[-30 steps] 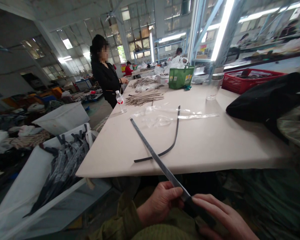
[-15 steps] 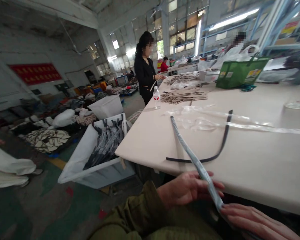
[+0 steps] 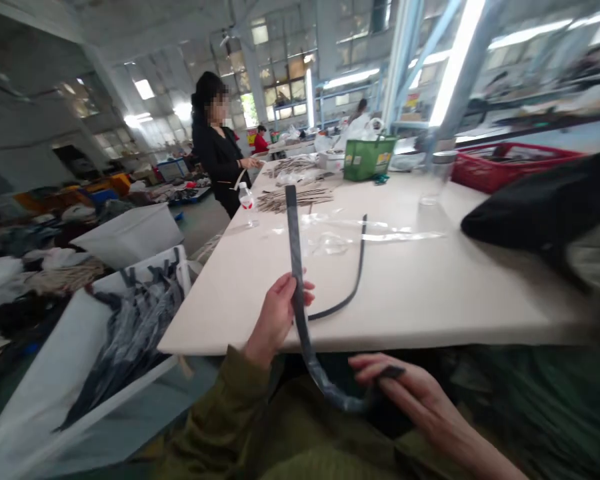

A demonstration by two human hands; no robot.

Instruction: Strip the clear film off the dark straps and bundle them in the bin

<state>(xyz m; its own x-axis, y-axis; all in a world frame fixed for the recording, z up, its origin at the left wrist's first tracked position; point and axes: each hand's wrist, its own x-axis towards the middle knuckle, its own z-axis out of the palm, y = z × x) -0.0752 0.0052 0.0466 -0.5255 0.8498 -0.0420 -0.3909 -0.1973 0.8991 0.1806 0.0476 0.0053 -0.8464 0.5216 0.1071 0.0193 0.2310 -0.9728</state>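
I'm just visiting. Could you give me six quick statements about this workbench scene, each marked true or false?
1. The left hand holds a dark strip. True.
2. The right hand wears a glove. False: it is bare.
3. The other dark strip, lying on the table, is perfectly straight. False: it curves.
4. A green bag stands on the table. True.
5. The clear bottle lies on its side. False: it stands upright.
6. In this view, the red basket is right of the green bag. True.
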